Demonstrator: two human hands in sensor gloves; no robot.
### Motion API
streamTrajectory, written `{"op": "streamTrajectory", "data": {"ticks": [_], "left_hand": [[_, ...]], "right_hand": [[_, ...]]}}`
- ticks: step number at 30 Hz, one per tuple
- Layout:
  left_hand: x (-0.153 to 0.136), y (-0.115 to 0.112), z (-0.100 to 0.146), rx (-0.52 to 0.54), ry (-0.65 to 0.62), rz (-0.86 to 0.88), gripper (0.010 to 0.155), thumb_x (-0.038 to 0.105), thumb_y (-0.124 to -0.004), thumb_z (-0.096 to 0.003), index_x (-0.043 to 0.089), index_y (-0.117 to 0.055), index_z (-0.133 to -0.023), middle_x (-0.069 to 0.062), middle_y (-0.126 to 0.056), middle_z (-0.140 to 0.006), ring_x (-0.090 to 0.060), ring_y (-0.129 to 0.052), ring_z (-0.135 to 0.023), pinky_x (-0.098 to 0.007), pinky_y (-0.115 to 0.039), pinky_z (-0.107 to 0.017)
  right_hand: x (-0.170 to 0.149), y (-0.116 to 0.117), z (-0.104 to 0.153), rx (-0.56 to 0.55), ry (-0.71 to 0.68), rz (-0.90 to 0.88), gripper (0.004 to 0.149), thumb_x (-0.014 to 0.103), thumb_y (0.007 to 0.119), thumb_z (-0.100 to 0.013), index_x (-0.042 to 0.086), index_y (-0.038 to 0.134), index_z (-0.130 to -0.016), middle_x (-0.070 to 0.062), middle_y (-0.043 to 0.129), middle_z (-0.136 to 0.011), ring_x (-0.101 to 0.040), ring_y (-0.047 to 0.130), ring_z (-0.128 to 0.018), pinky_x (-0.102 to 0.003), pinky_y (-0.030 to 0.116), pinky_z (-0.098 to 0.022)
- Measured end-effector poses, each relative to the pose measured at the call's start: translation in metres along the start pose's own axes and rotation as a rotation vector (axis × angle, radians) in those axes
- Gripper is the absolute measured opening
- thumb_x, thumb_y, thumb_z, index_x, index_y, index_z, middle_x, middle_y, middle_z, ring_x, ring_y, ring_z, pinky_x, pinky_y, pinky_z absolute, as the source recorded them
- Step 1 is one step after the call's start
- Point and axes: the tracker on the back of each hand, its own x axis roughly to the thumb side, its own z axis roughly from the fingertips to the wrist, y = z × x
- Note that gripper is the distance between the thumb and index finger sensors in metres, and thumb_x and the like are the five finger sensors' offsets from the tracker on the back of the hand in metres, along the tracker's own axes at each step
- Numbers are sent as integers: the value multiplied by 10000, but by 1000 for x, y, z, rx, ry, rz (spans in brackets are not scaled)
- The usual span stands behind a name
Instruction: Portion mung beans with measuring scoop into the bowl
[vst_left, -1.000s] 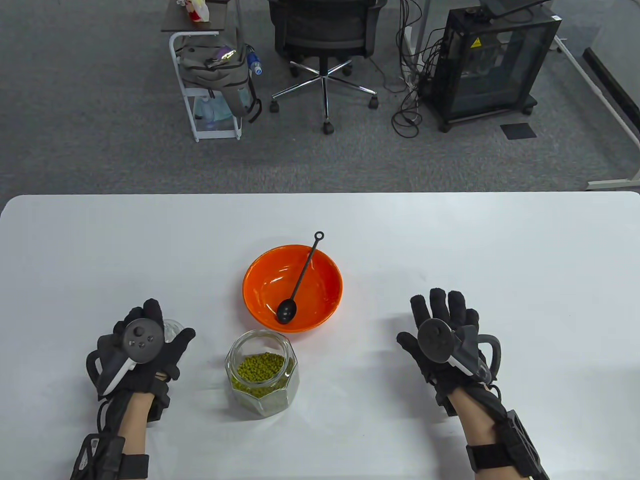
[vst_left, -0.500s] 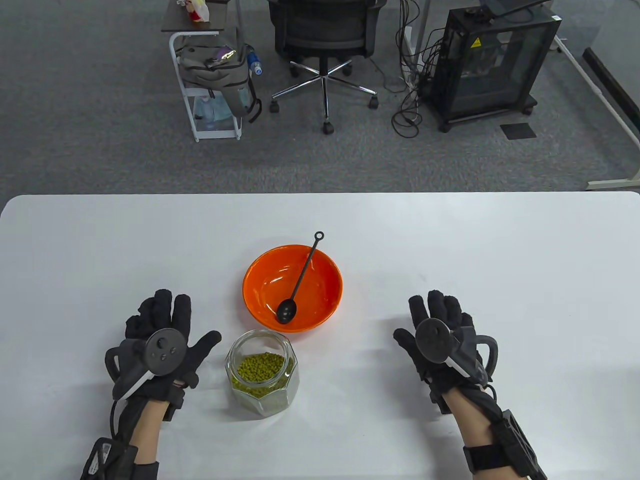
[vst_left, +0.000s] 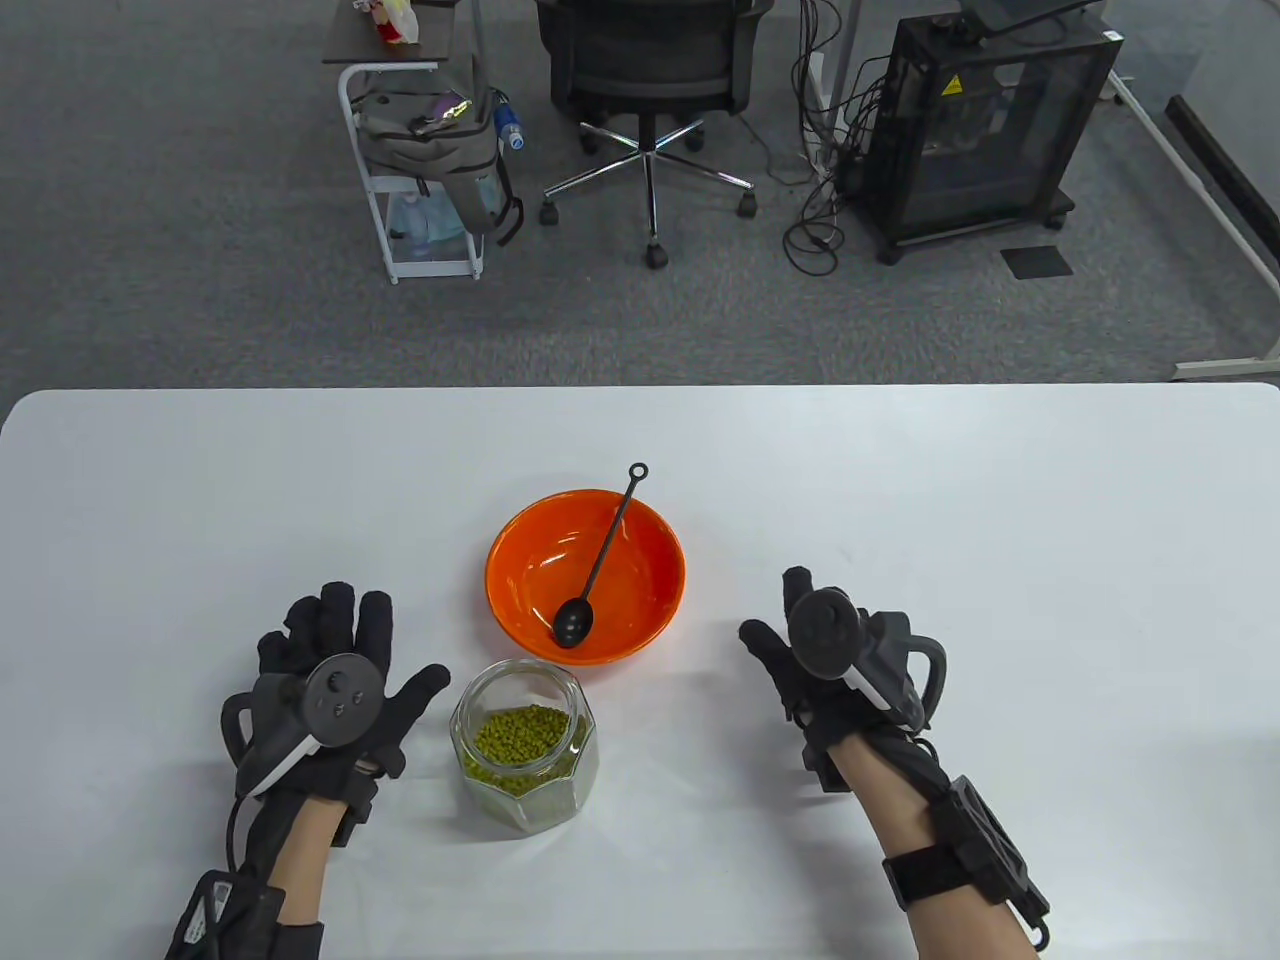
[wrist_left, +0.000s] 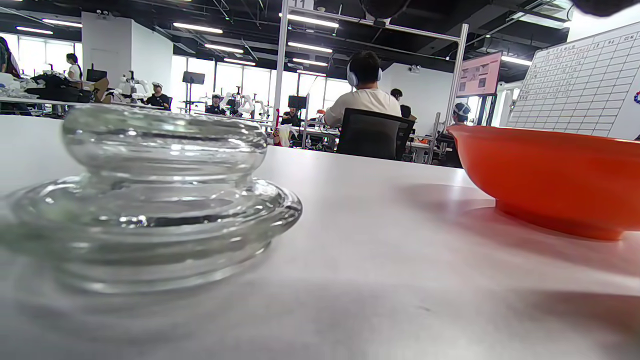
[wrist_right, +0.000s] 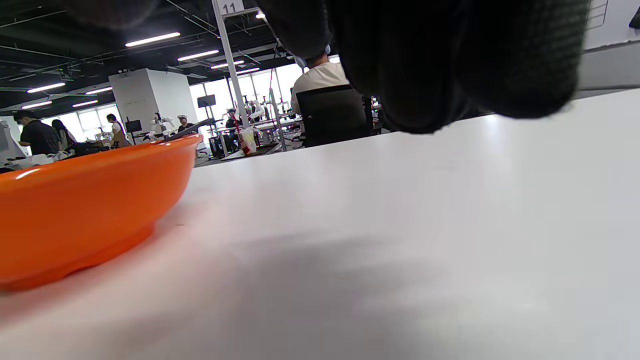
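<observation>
An orange bowl (vst_left: 640, 610) sits mid-table, also visible as the orange bowl (wrist_left: 550, 175) and the orange bowl (wrist_right: 85, 200) in the wrist views. A black measuring scoop (vst_left: 598, 566) lies in it, its handle resting over the far rim. In front of the bowl stands an open glass jar (vst_left: 523, 745) of green mung beans. My left hand (vst_left: 372, 640) lies left of the jar with spread, straight fingers and holds nothing. The glass lid (wrist_left: 150, 200) rests on the table below it, hidden in the table view. My right hand (vst_left: 790, 640) hovers right of the bowl, empty, with its fingers (wrist_right: 425, 60) relaxed.
The white table (vst_left: 1000, 520) stretches wide to either side of the hands. Beyond its far edge stand an office chair (vst_left: 650, 80), a cart with a backpack (vst_left: 425, 140) and a black cabinet (vst_left: 985, 120).
My left hand let go of the glass lid, opened its fingers and shifted right toward the jar. My right hand moved left toward the bowl and turned inward.
</observation>
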Motion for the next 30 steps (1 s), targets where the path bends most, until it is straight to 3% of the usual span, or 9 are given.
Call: {"op": "streamTrajectory", "data": {"ticks": [4,13,20,27,30], "left_hand": [[-3,-1,0,-2,13,20,939,800,-543,-497,159,-346,-1154,-216,-225,-1213,-593,-311,-1081,-793,-295,-708],[-5,-1,-1,-19,17,49,935,791,-546,-501,148,-356,-1152,-231,-242,-1207,-598,-331,-1073,-794,-301,-704],[-7,-2,-1,-21,20,68,935,788,-546,-501,143,-359,-1151,-237,-262,-1203,-599,-344,-1068,-795,-305,-702],[-9,-1,0,-23,27,81,933,785,-550,-504,140,-361,-1150,-241,-268,-1200,-599,-345,-1067,-794,-306,-701],[-9,-2,0,-27,27,83,934,786,-548,-503,139,-362,-1150,-242,-268,-1200,-600,-342,-1066,-794,-305,-702]], "right_hand": [[15,8,-17,61,31,-66,841,702,662,-423,145,589,-1049,-209,851,-858,-350,1034,-520,-402,974,-284],[28,35,-53,197,181,-235,870,691,712,-415,126,546,-1054,-186,908,-766,-290,1067,-384,-330,984,-173],[42,52,-66,276,232,-346,878,670,736,-423,85,529,-1044,-143,986,-623,-239,1074,-234,-282,960,-59],[45,67,-73,299,286,-356,862,599,789,-444,50,478,-1033,-83,1000,-553,-173,1053,-145,-253,930,-14],[45,70,-75,321,307,-446,833,548,805,-457,28,481,-1022,-63,1010,-520,-156,1047,-113,-252,924,-1]]}}
